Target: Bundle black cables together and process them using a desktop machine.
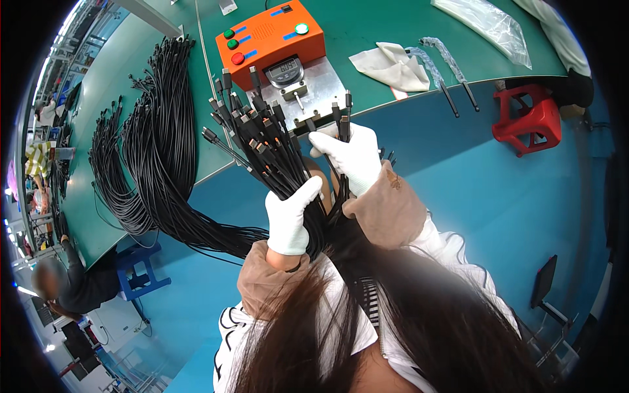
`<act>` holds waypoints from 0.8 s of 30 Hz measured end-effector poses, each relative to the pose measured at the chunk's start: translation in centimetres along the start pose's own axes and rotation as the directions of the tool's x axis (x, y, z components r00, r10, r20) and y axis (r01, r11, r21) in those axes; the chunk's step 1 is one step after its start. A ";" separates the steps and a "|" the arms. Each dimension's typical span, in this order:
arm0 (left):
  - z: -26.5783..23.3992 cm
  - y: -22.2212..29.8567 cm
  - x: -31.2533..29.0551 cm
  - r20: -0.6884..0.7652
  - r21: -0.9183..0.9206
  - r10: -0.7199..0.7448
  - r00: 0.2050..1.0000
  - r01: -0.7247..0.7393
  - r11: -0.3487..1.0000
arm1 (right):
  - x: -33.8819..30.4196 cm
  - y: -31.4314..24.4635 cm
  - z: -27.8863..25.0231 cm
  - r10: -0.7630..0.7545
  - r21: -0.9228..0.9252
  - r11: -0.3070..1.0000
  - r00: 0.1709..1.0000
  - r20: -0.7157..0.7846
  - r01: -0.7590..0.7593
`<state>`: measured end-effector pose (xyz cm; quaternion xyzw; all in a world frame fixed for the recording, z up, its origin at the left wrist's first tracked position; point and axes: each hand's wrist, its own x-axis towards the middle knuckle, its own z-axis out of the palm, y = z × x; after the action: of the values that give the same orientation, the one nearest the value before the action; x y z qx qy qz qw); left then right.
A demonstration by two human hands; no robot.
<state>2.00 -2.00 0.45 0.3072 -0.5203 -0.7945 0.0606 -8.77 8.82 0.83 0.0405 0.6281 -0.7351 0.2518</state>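
My left hand [288, 219], in a white glove, is closed round a thick bundle of black cables [272, 147] whose plug ends fan out above the fist. My right hand [354, 157], gloved too, grips a smaller group of black cables [342, 124], with several plugs standing up past its fingers. One plug [310, 123] reaches from the right fingertips to the front edge of a metal fixture plate [324, 77]. On that plate sits a small digital gauge [284, 72]. Behind it stands an orange control box [272, 38] with green and red buttons and a lit round one.
A large heap of black cables [164, 131] lies on the green table [363, 26] at left and trails toward my lap. A beige cloth [393, 69], two wrapped tools [445, 62] and a plastic bag [488, 26] lie right. Beyond are a red stool [529, 118] and a person [82, 281] at left.
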 end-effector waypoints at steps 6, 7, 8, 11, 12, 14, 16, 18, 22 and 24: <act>-0.1 0.1 -0.1 0.033 -0.001 -0.001 0.999 0.001 1.000 | -0.1 0.0 0.1 0.020 0.025 0.999 1.000 0.003 -0.021; -0.1 0.2 -0.2 0.036 -0.011 -0.015 0.999 0.015 1.000 | -0.1 0.0 0.1 0.031 0.028 0.999 1.000 0.004 -0.031; -0.1 0.1 -0.1 0.038 -0.011 -0.015 0.999 0.015 1.000 | -0.1 0.0 0.0 0.030 0.028 0.999 1.000 0.003 -0.030; -0.3 0.0 -0.1 0.027 -0.003 -0.012 1.000 0.012 1.000 | -0.1 0.0 0.1 0.025 0.025 0.999 1.000 0.009 -0.025; -0.3 -0.1 0.0 0.034 -0.007 -0.016 0.999 0.016 1.000 | 0.0 0.0 0.1 0.023 0.029 0.999 1.000 0.003 -0.024; -0.3 -0.1 0.0 0.041 -0.012 -0.022 0.999 0.022 1.000 | 0.2 0.3 -0.1 0.023 0.031 0.999 1.000 -0.005 -0.023; -0.3 0.0 0.1 0.044 -0.049 -0.035 0.998 0.037 0.998 | 0.7 1.2 -0.5 0.020 0.111 0.993 0.999 0.051 -0.025; -0.4 0.1 0.1 0.058 -0.054 -0.039 0.998 0.042 0.998 | 0.1 1.0 -1.5 0.065 0.151 0.985 0.992 0.109 -0.082; -0.5 -0.1 0.2 0.077 -0.057 -0.064 0.995 0.068 0.996 | -1.1 -0.6 0.0 -0.041 0.212 0.977 0.980 0.193 -0.001; 0.2 0.2 0.0 0.063 -0.067 -0.074 0.995 0.079 0.995 | -0.3 0.8 -0.3 -0.041 0.184 0.983 0.975 0.217 0.000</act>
<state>1.81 -1.92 0.68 0.3003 -0.4819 -0.8228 0.0250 -8.26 9.10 0.19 -0.0245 0.5265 -0.7923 0.3074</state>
